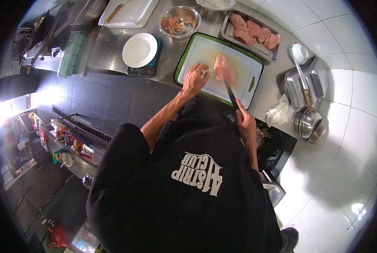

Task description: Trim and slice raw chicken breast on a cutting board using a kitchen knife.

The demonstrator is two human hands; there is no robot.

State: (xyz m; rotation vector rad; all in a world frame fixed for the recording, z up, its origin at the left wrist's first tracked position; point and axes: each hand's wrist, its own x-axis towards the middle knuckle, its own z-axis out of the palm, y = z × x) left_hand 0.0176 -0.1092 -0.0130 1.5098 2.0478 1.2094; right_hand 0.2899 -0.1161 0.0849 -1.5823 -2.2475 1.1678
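A raw chicken breast lies on a white cutting board with a green rim. My right hand is closed round the handle of a knife, whose dark blade points away from me, its tip at the near end of the breast. Left of the meat, my left hand is curled over the board. Its fingers are closed, and a small whitish bit shows by the fingertips, too small to name. That hand and the breast are apart.
Behind the board stand a metal tray of chicken breasts and a steel bowl with meat pieces. A white plate sits on a scale at left. Right are crumpled paper, another knife on metal containers, and stacked bowls.
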